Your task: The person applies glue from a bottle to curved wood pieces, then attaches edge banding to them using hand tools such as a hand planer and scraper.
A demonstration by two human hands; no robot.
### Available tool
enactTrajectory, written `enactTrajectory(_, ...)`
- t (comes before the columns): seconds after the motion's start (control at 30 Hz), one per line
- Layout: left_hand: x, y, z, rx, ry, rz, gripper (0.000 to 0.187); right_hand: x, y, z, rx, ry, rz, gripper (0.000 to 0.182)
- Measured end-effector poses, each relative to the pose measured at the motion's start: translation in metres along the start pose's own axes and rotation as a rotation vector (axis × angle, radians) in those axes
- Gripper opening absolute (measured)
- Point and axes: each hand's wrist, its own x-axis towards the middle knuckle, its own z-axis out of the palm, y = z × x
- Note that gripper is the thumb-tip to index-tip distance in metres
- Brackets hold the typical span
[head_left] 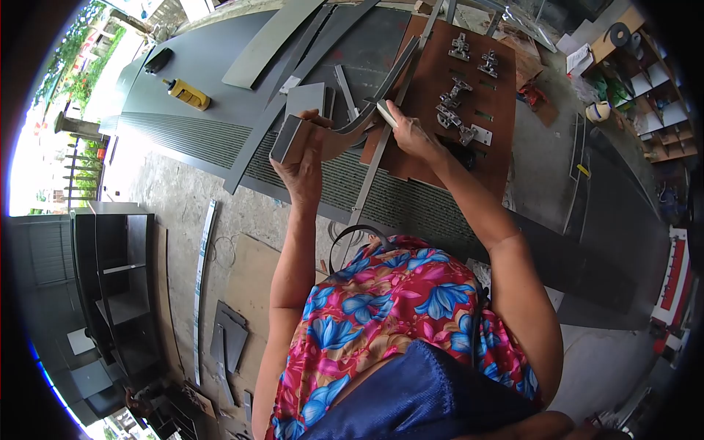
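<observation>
My left hand [302, 165] is wrapped around the near end of a dark grey board [343, 139], which looks curved and stretches away to the upper right. In my right hand [414, 138] is a small pale block [386, 114], pinched between the fingers and close to the board's edge; whether it touches is hard to make out. Beneath both hands lies a dark ribbed panel [308, 180]. A brown panel [440, 66] with slots lies right of the board, with several metal cabinet hinges [458, 92] on it.
A yellow tool [188, 94] and a small black object [158, 61] lie on the grey sheet [242, 99] at the upper left. Grey strips [265, 55] cross the worktop. A black cabinet [121, 293] stands at the left, and shelves [660, 95] at the right.
</observation>
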Motion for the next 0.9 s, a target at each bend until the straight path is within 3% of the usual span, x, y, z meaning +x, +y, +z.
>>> enactTrajectory(0.07,-0.001,-0.001,0.002,0.021,0.012,0.015,0.023,-0.008,-0.007,0.009,0.019,-0.015,-0.023,0.068)
enactTrajectory(0.17,-0.002,-0.003,0.000,0.028,0.025,0.025,0.022,-0.034,-0.060,-0.017,0.050,-0.265,0.110,0.062)
enactTrajectory(0.27,-0.005,-0.002,0.000,0.034,0.032,0.014,0.022,-0.056,-0.083,-0.030,0.060,-0.190,-0.024,0.061)
enactTrajectory(0.4,-0.010,-0.002,0.002,0.043,0.009,0.030,0.022,-0.037,-0.062,-0.029,0.110,-0.203,0.149,0.058)
enactTrajectory(0.5,-0.013,-0.006,-0.003,0.045,0.012,0.029,0.021,-0.039,-0.064,-0.018,0.107,-0.275,0.153,0.057)
enactTrajectory(0.57,-0.016,-0.005,-0.004,0.046,0.035,0.010,0.020,-0.057,-0.069,-0.012,-0.026,-0.219,-0.122,0.060)
enactTrajectory(0.63,-0.015,-0.006,-0.006,0.063,0.021,0.027,0.019,-0.067,-0.100,-0.039,0.155,-0.296,-0.002,0.059)
enactTrajectory(0.73,-0.019,-0.007,-0.010,0.094,-0.026,0.063,0.019,-0.050,-0.090,-0.043,0.193,-0.328,0.209,0.058)
enactTrajectory(0.8,-0.018,-0.008,-0.011,0.076,-0.028,0.067,0.019,-0.054,-0.081,-0.031,0.201,-0.294,0.045,0.058)
enactTrajectory(0.9,-0.020,-0.009,-0.015,0.120,-0.029,0.093,0.019,-0.064,-0.089,-0.034,0.166,-0.371,0.046,0.061)
